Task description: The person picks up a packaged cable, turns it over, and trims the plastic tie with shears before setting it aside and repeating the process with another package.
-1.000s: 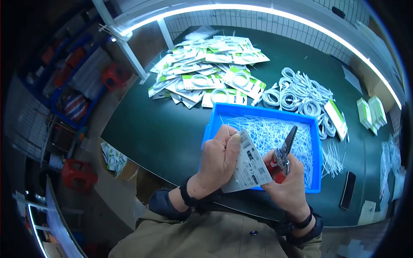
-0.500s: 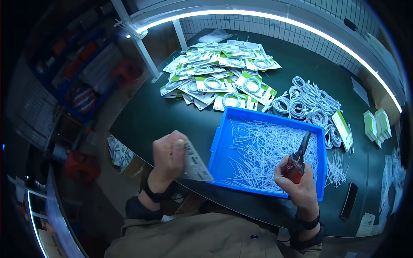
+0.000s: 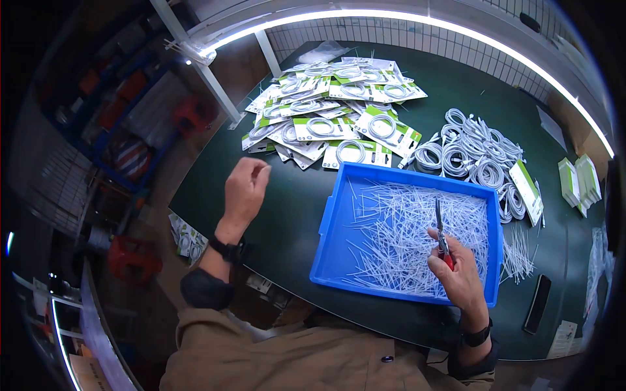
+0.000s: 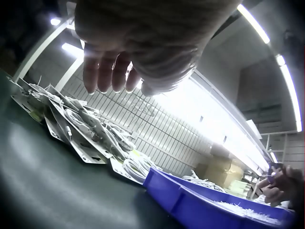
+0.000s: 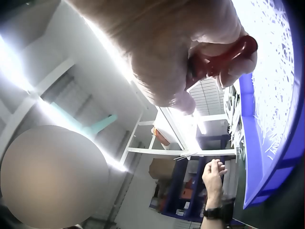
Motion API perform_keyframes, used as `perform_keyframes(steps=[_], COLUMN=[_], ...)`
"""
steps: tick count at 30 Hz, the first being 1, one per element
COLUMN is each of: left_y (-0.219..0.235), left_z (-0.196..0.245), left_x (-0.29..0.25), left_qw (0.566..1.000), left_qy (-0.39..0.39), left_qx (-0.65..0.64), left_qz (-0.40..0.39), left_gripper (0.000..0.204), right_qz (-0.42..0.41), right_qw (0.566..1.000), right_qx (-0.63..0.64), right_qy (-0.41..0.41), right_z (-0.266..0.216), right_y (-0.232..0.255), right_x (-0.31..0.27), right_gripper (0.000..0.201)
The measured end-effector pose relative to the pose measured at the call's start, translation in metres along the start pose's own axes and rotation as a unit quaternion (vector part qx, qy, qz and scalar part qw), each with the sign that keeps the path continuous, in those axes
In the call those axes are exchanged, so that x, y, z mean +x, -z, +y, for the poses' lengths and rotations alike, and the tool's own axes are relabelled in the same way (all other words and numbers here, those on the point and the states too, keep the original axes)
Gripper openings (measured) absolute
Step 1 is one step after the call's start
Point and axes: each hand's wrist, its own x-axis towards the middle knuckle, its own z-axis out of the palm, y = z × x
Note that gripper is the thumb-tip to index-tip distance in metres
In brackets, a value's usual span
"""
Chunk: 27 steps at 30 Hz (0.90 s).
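Note:
My right hand (image 3: 460, 272) grips a pair of red-handled pruning shears (image 3: 445, 251) above a blue tray (image 3: 324, 251), blades pointing away from me. In the right wrist view a red handle (image 5: 224, 59) shows between fingers and thumb. White zip ties (image 3: 404, 241) lie thickly in the tray. To the tray's left, my left hand (image 3: 246, 192) is raised over the green table, holding nothing, its fingers loosely bent. The left wrist view shows these fingers (image 4: 102, 76) hanging down. Beyond that hand is a heap of carded white cables (image 3: 319, 127).
Coiled white cables (image 3: 473, 150) lie behind the tray, beside a green-and-white card (image 3: 525, 189). More zip ties (image 3: 516, 257) and a phone (image 3: 537, 304) are on the right. Stacked cards (image 3: 579, 182) stand farther right. Below the left table edge sits a box of carded packs (image 3: 188, 240).
My left hand moved left with a printed card, let it go, and is now raised and empty. The right hand with the shears moved away from the card, over the tray's right side.

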Motion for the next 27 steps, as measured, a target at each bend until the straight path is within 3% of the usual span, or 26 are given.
perform_keyframes(steps=[3,7,11,14,21,24,25,27], left_y=[-0.061,-0.13,-0.169,-0.183,-0.136,-0.101,-0.086,-0.062], left_z=[-0.007,-0.015,-0.025,-0.034,-0.01,0.011,0.026,0.047], left_x=[0.049,0.1,0.12,0.125,0.14,0.139,0.134,0.122], left_qw=[0.989,0.954,0.921,0.909,0.881,0.905,0.93,0.982], left_qy=[-0.122,-0.248,-0.208,-0.233,-0.279,-0.267,-0.238,-0.125], left_qx=[0.064,0.152,0.295,0.318,0.368,0.33,0.278,0.137], left_qz=[-0.051,-0.078,-0.148,-0.137,-0.1,-0.031,-0.013,-0.027], left_gripper=[0.027,0.041,0.052,0.052,0.028,0.027,0.023,0.024], right_qz=[-0.013,-0.002,0.02,0.026,0.004,0.008,0.011,0.003], right_qw=[0.998,1.0,0.997,0.994,0.999,0.991,0.986,0.987], right_qx=[-0.061,0.007,0.068,0.104,-0.041,-0.101,-0.12,-0.127], right_qy=[0.019,0.006,-0.041,-0.036,0.034,0.091,0.119,0.096], right_z=[0.002,0.006,0.004,0.002,0.006,0.003,0.003,-0.002], right_y=[0.003,0.0,0.01,0.013,0.01,0.006,0.004,-0.001], right_x=[-0.002,-0.001,0.001,-0.002,0.001,0.001,-0.001,-0.003], right_gripper=[0.066,0.06,0.053,0.051,0.061,0.066,0.068,0.068])
